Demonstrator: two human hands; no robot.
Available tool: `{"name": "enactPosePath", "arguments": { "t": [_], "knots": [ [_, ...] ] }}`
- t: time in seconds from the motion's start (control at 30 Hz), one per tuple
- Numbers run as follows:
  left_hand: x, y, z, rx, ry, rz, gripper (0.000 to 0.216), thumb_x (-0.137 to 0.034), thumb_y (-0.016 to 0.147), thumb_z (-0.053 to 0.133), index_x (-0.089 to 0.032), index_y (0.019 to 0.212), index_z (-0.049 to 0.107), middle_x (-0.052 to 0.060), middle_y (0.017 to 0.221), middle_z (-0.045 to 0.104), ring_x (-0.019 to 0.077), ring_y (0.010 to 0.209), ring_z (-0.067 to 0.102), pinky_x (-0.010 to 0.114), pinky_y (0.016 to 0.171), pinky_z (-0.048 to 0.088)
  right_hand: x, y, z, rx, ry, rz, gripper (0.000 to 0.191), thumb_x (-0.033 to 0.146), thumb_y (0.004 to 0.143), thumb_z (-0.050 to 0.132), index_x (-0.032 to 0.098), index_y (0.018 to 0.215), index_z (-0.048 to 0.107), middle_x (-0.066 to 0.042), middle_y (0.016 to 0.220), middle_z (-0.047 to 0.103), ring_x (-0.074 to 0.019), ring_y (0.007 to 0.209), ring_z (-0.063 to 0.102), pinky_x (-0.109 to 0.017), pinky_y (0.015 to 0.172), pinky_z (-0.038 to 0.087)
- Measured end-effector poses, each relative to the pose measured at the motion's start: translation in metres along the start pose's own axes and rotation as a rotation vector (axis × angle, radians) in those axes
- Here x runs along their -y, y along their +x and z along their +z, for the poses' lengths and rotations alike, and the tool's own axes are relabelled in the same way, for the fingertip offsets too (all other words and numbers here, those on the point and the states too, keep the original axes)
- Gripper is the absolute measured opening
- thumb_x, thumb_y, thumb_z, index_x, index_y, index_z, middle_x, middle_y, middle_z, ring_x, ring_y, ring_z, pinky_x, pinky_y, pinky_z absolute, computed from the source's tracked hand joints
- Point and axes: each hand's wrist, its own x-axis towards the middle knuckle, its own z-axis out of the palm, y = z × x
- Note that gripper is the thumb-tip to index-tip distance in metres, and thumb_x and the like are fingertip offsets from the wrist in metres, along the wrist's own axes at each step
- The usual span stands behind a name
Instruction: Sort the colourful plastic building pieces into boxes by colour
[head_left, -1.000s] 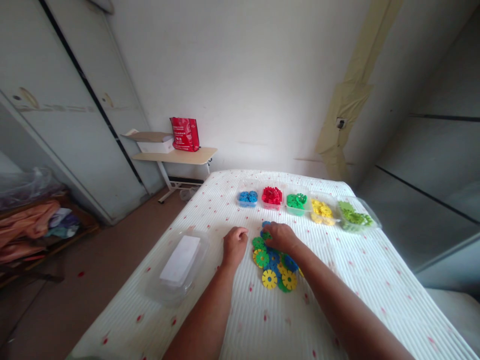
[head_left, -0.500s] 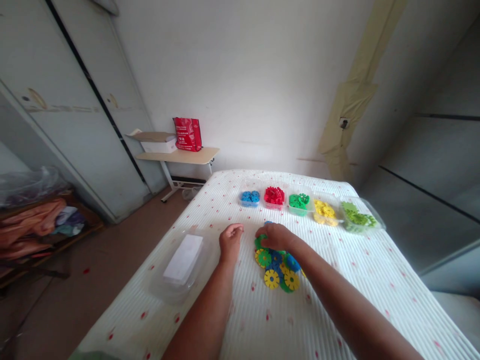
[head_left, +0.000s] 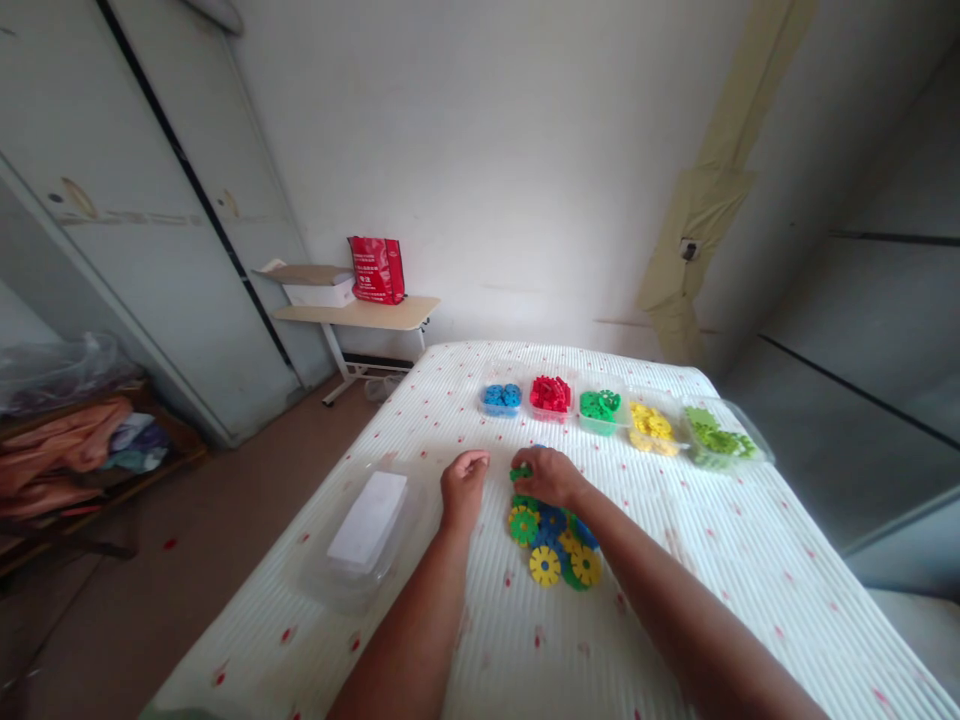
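Observation:
A pile of flat plastic snowflake discs [head_left: 553, 545] in yellow, green and blue lies on the white bedcover [head_left: 525, 640]. My right hand [head_left: 549, 474] rests at the pile's far end, fingers pinched on a green disc [head_left: 520, 472]. Just left of the pile, my left hand [head_left: 463, 487] sits on the cover with its fingers curled; whether it holds anything is hidden.
Five small clear trays line the far side: blue [head_left: 502, 398], red [head_left: 550, 395], green [head_left: 599, 406], yellow [head_left: 651, 424], light green [head_left: 718, 438]. A clear lidded box [head_left: 365, 527] with white contents lies at the left. A side table with a red bag [head_left: 376, 269] stands beyond.
My right hand has drawn slightly left and lifted a green disc off the pile's far end. My left hand has barely shifted.

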Motion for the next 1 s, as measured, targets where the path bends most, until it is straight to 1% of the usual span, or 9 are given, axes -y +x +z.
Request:
{"name": "enactPosePath", "arguments": {
  "t": [0.13, 0.27, 0.37, 0.43, 0.5, 0.57, 0.67, 0.83, 1.0],
  "knots": [
    [0.001, 0.001, 0.001, 0.003, -0.011, 0.002, 0.024, -0.03, 0.07, 0.054, -0.013, 0.081, 0.067, 0.007, 0.078, 0.07, 0.017, 0.076, 0.064, 0.028, 0.073, 0.049, -0.034, -0.014, -0.017, -0.202, 0.074, 0.089, 0.038, 0.029, 0.073, 0.056, 0.022, 0.11, 0.06, -0.005, 0.108, 0.062, -0.0163, 0.086, 0.06, -0.024, 0.073, 0.041],
    [-0.001, 0.001, 0.002, -0.002, 0.007, 0.007, 0.023, -0.029, 0.071, 0.053, -0.013, 0.08, 0.067, 0.007, 0.078, 0.07, 0.0169, 0.076, 0.064, 0.028, 0.074, 0.049, -0.079, -0.013, -0.051, -0.389, -0.087, 0.309, 0.037, 0.028, 0.076, 0.052, 0.019, 0.11, 0.06, -0.009, 0.107, 0.061, -0.02, 0.087, 0.059, -0.029, 0.073, 0.039],
    [-0.003, 0.001, 0.002, -0.001, 0.021, 0.018, 0.023, -0.029, 0.071, 0.053, -0.013, 0.079, 0.067, 0.007, 0.078, 0.07, 0.0168, 0.077, 0.064, 0.028, 0.075, 0.049, -0.103, -0.005, -0.068, -0.43, -0.167, 0.404, 0.04, 0.029, 0.077, 0.051, 0.019, 0.115, 0.057, -0.011, 0.109, 0.061, -0.0237, 0.094, 0.057, -0.033, 0.076, 0.037],
    [-0.005, 0.0, 0.001, 0.005, 0.029, 0.015, 0.022, -0.029, 0.072, 0.053, -0.013, 0.079, 0.067, 0.007, 0.079, 0.07, 0.0167, 0.078, 0.064, 0.028, 0.075, 0.049, -0.109, -0.004, -0.07, -0.48, -0.193, 0.375, 0.042, 0.03, 0.078, 0.05, 0.019, 0.118, 0.054, -0.011, 0.114, 0.059, -0.0245, 0.098, 0.055, -0.034, 0.078, 0.036],
    [-0.006, 0.0, 0.001, 0.016, 0.04, 0.012, 0.022, -0.029, 0.072, 0.053, -0.013, 0.08, 0.066, 0.007, 0.08, 0.07, 0.0165, 0.077, 0.064, 0.028, 0.076, 0.049, -0.109, -0.009, -0.063, -0.548, -0.187, 0.29, 0.036, 0.032, 0.082, 0.046, 0.018, 0.114, 0.057, -0.01, 0.112, 0.06, -0.0223, 0.094, 0.056, -0.032, 0.077, 0.036],
    [-0.006, -0.001, 0.0, 0.028, 0.063, 0.024, 0.022, -0.029, 0.072, 0.053, -0.013, 0.08, 0.067, 0.006, 0.08, 0.07, 0.0163, 0.078, 0.064, 0.028, 0.076, 0.049, -0.105, -0.023, -0.048, -0.579, -0.16, 0.203, 0.031, 0.032, 0.087, 0.038, 0.017, 0.102, 0.062, -0.009, 0.101, 0.063, -0.0186, 0.084, 0.058, -0.027, 0.071, 0.037],
    [-0.006, -0.001, 0.002, 0.053, 0.125, 0.045, 0.022, -0.027, 0.072, 0.053, -0.015, 0.082, 0.067, 0.005, 0.08, 0.07, 0.0161, 0.077, 0.063, 0.027, 0.074, 0.049, -0.105, -0.052, -0.016, -0.526, -0.143, 0.143, 0.036, 0.032, 0.09, 0.031, 0.018, 0.084, 0.064, -0.008, 0.082, 0.063, -0.0156, 0.071, 0.057, -0.024, 0.063, 0.035],
    [-0.014, 0.007, 0.017, 0.126, 0.354, 0.003, 0.023, -0.026, 0.068, 0.059, -0.016, 0.087, 0.068, 0.005, 0.081, 0.071, 0.0176, 0.077, 0.064, 0.028, 0.073, 0.047, -0.122, -0.082, 0.026, -0.442, -0.046, 0.232, 0.031, 0.028, 0.086, 0.034, 0.019, 0.074, 0.061, -0.005, 0.075, 0.062, -0.0146, 0.067, 0.056, -0.023, 0.061, 0.036],
    [-0.042, 0.021, 0.059, 0.326, 0.752, 0.077, 0.033, -0.04, 0.064, 0.064, -0.016, 0.087, 0.068, 0.012, 0.088, 0.069, 0.0256, 0.085, 0.063, 0.031, 0.073, 0.046, -0.126, -0.079, 0.031, -0.465, 0.005, 0.286, 0.03, 0.028, 0.085, 0.034, 0.019, 0.076, 0.061, -0.005, 0.079, 0.061, -0.0146, 0.069, 0.057, -0.023, 0.061, 0.036]
  ]
}}
